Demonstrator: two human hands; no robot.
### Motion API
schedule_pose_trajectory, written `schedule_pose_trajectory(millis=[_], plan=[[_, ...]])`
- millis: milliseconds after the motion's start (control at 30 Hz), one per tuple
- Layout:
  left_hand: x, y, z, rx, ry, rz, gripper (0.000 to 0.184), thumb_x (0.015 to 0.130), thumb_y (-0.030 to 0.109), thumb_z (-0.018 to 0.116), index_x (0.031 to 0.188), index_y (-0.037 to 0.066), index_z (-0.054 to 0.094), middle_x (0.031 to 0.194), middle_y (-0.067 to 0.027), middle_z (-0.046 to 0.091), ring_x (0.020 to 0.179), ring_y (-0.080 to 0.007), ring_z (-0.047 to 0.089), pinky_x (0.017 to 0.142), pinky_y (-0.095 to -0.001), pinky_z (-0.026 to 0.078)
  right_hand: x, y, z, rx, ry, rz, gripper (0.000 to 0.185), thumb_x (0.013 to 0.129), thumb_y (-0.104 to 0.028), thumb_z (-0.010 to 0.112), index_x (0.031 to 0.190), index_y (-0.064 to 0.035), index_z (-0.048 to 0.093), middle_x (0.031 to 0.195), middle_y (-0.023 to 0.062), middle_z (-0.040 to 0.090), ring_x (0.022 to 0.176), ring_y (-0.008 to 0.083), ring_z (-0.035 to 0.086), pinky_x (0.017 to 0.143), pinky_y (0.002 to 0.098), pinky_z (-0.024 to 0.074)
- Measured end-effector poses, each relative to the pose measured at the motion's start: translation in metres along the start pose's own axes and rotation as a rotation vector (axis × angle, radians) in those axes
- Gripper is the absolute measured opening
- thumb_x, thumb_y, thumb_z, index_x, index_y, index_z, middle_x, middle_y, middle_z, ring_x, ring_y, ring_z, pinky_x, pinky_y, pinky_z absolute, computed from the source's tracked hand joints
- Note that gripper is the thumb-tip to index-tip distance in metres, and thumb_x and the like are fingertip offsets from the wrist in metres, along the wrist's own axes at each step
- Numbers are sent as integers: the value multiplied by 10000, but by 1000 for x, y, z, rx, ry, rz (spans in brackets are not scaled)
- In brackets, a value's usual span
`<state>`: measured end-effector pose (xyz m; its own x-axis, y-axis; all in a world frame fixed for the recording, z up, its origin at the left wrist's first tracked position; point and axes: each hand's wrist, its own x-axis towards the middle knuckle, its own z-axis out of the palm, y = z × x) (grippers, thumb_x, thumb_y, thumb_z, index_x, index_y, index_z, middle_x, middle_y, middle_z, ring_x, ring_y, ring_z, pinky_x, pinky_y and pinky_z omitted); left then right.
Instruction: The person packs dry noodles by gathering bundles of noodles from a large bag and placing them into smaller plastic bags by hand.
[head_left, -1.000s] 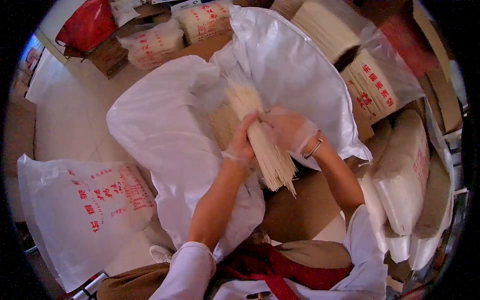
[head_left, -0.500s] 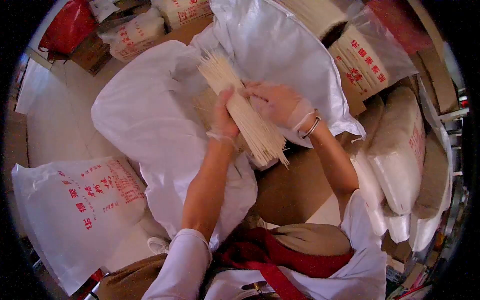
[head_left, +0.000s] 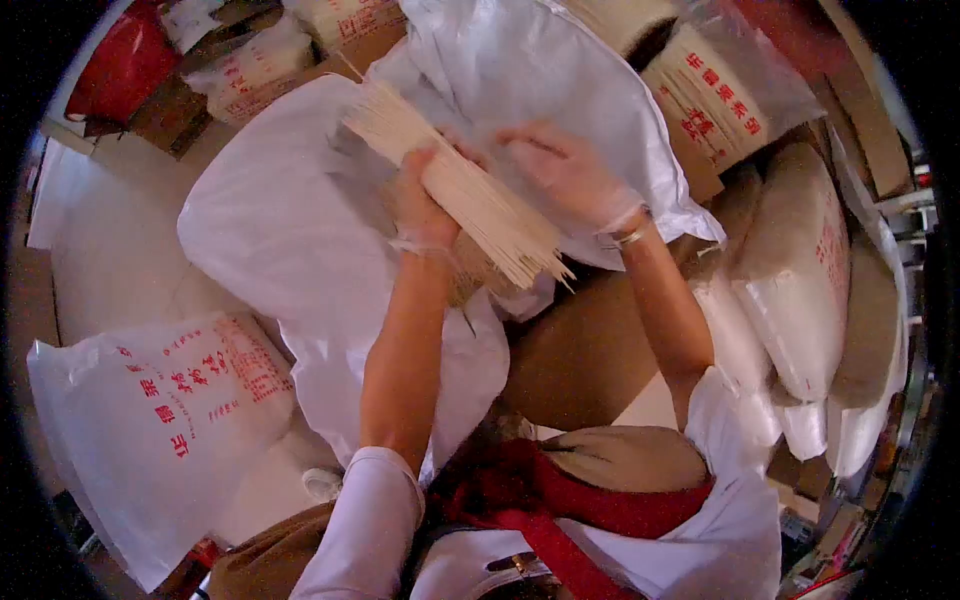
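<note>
A bundle of dried rice noodle sticks [head_left: 470, 200] lies slantwise above the open white sack, held in my left hand [head_left: 425, 205] with the fingers wrapped round its middle. My right hand [head_left: 575, 175] is apart from the bundle, just to its right; its fingers stretch out to the left, slightly blurred, and I see nothing in them. Both hands wear thin clear gloves. Under the bundle, the white woven sack [head_left: 270, 210] spreads wide, and more noodle sticks [head_left: 480, 275] show inside it, partly hidden by my left wrist.
On the left lies a clear bag with red print [head_left: 150, 430]. Packed noodle bags [head_left: 715, 95] sit at upper right, and long filled bags [head_left: 795, 280] are stacked at right. A red bag [head_left: 120, 65] stands at upper left, near brown cardboard [head_left: 590, 350] lower down.
My right hand has come off the noodle bundle and moved up and right. My left hand has shifted up and left with the bundle, which now lies flatter.
</note>
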<state>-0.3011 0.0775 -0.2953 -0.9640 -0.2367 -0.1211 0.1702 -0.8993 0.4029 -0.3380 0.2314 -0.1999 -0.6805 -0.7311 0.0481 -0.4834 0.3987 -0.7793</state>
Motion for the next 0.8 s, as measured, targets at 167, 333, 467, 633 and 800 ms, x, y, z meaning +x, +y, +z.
schedule_pose_trajectory(millis=[167, 333, 467, 633, 800], plan=[[11, 14, 10, -103, -31, 75, 292, 714, 233, 543, 936, 53, 481, 797, -75, 495, 713, -234, 501, 725, -403, 442, -46, 25, 3, 678, 679, 314, 357, 884, -355, 444, 1066, -70, 557, 1015, 21, 555, 965, 179, 500, 869, 330, 367], [15, 11, 13, -105, -176, 212, 312, 715, 260, 556, 937, 64, 456, 820, -66, 489, 729, -205, 477, 755, -385, 414, -62, 53, 58, 1357, 887, 415, 438, 862, -410, 436, 1067, -36, 532, 1017, 83, 547, 975, 176, 498, 879, 351, 378], [1, 4, 23, -99, -225, 146, 334, 739, 277, 557, 972, 64, 449, 862, -65, 495, 756, -203, 477, 780, -386, 407, -37, 18, 62, 1246, 748, 401, 459, 855, -410, 435, 1082, -18, 507, 1037, 99, 533, 989, 206, 498, 855, 343, 403], [-1, 6, 24, -185, -152, 202, 364, 775, 296, 538, 1021, 46, 439, 921, -82, 510, 805, -221, 498, 788, -392, 414, -40, 24, 69, 1331, 678, 344, 443, 852, -385, 445, 1081, -11, 510, 1024, 102, 541, 954, 209, 519, 833, 321, 425], [-4, 1, 17, -83, -225, 209, 376, 785, 305, 528, 1016, 19, 448, 909, -100, 518, 816, -226, 511, 762, -367, 426, -43, 22, 77, 1208, 888, 400, 344, 843, -267, 482, 1078, -18, 515, 1003, 100, 562, 915, 209, 545, 815, 302, 440]])
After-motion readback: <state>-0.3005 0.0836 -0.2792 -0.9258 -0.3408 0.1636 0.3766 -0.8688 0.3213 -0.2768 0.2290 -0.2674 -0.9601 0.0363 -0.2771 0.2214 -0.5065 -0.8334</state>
